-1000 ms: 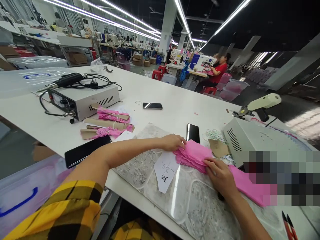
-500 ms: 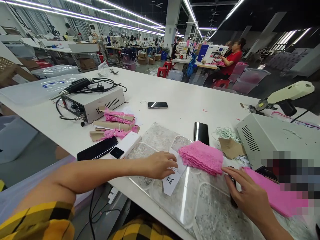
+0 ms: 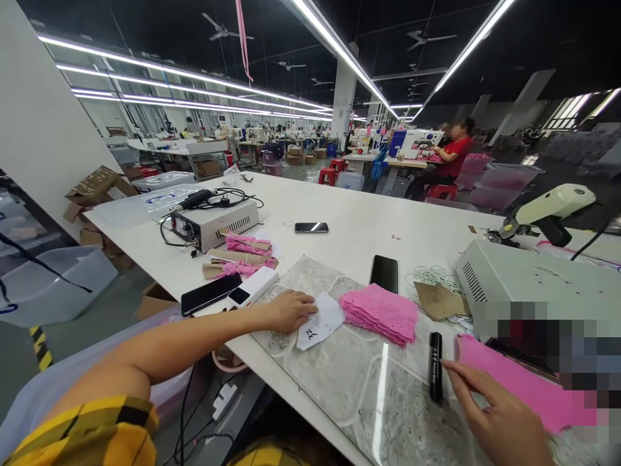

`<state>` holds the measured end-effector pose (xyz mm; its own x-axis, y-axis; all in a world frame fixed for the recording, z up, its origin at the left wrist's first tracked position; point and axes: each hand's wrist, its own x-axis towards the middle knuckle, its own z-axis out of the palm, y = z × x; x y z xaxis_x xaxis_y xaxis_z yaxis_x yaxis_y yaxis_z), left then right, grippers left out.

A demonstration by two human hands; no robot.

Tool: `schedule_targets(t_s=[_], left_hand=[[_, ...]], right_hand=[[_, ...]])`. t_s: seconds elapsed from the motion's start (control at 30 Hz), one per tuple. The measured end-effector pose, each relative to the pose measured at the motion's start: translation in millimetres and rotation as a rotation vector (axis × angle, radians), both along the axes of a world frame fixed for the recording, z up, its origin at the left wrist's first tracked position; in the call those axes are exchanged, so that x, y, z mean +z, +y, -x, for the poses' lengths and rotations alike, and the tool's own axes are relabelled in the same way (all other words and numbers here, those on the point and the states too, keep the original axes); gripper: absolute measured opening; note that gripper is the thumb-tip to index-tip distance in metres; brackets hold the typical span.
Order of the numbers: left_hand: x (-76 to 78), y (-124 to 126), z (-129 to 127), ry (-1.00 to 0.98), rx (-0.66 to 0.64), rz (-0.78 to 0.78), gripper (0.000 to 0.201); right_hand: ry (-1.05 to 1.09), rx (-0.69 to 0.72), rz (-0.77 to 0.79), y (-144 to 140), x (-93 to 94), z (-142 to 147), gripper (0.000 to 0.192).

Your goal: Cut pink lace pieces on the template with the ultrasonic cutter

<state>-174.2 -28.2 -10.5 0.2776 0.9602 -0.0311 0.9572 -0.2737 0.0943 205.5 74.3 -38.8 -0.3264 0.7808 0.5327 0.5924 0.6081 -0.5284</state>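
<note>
My left hand (image 3: 287, 310) rests palm down on the left end of a white paper tag (image 3: 320, 321) marked with handwriting, on a clear sheet (image 3: 349, 382) over the white table (image 3: 349, 220). A stack of pink lace pieces (image 3: 381, 313) lies just right of the tag, touched by neither hand. My right hand (image 3: 495, 414) lies low at the right, fingers spread, its fingertips beside a black marker (image 3: 435, 366) lying on the sheet. A larger pink fabric piece (image 3: 504, 382) stretches to the right of that hand.
A white power bank (image 3: 252, 287) and dark phones (image 3: 210, 294) (image 3: 385, 273) (image 3: 311, 227) lie on the table. Grey machine boxes (image 3: 213, 223) (image 3: 524, 278), tied pink lace bundles (image 3: 245, 249), a cream hand tool (image 3: 548, 207) and white cord (image 3: 434, 276) surround the sheet. A person in red (image 3: 449, 155) sits at a far sewing table.
Both hands let go of the pink lace stack. My left hand moved left onto the paper tag; my right hand slid down and right beside the black marker. The view tilted upward.
</note>
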Motion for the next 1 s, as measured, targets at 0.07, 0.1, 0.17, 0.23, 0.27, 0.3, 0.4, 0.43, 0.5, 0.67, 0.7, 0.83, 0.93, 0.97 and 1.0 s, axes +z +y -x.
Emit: schedule_targets(t_s=[0.07, 0.1, 0.17, 0.23, 0.27, 0.3, 0.4, 0.43, 0.5, 0.67, 0.7, 0.83, 0.93, 0.97, 1.0], left_hand=[[3.0, 0, -5, 0.034, 0.08, 0.005, 0.029], [4.0, 1, -8, 0.047, 0.117, 0.005, 0.028], [4.2, 3, -15, 0.065, 0.17, 0.003, 0.031], [1.9, 6, -21, 0.07, 0.176, 0.012, 0.044], [0.3, 7, -22, 0.07, 0.165, 0.021, 0.05], [-1.3, 10, -21, 0.07, 0.152, 0.03, 0.052], [-4.1, 21, -10, 0.072, 0.143, 0.04, 0.041], [-4.1, 27, -4, 0.069, 0.145, 0.039, 0.038], [-3.6, 38, 8, 0.05, 0.12, 0.043, 0.036], [-4.7, 56, 18, -0.011, 0.006, 0.05, 0.036], [-5.6, 58, 18, -0.015, -0.009, 0.054, 0.036], [-8.5, 61, 20, 0.004, -0.056, 0.081, 0.04], [-8.9, 62, 24, 0.057, -0.081, 0.098, 0.05], [-8.7, 62, 26, 0.076, -0.087, 0.097, 0.056], [-8.5, 62, 27, 0.094, -0.092, 0.093, 0.06]], right_hand=[[0.0, 0.014, 0.052, 1, -1.3, 4, 0.03], [-0.002, 0.031, 0.07, 1, -1.6, 6, 0.031], [0.006, 0.059, 0.09, 0, -2.5, 10, 0.031], [0.016, 0.07, 0.099, -1, -4.9, 13, 0.032], [0.016, 0.069, 0.103, -1, -6.8, 14, 0.032], [0.014, 0.061, 0.107, -1, -9.0, 14, 0.032], [-0.004, 0.039, 0.129, 4, -16.3, 12, 0.034], [-0.014, 0.037, 0.135, 6, -18.5, 11, 0.035], [-0.04, 0.043, 0.131, 8, -22.5, 8, 0.036], [-0.035, 0.086, -0.019, 9, -27.6, 5, 0.035], [-0.033, 0.102, -0.082, 8, -26.0, 7, 0.035], [-0.174, 0.184, -0.258, 0, -5.9, 35, 0.037], [-0.33, 0.21, -0.223, -7, 12.7, 79, 0.032], [-0.353, 0.214, -0.212, -7, 16.6, 96, 0.033], [-0.376, 0.222, -0.201, -6, 19.0, 114, 0.036]])
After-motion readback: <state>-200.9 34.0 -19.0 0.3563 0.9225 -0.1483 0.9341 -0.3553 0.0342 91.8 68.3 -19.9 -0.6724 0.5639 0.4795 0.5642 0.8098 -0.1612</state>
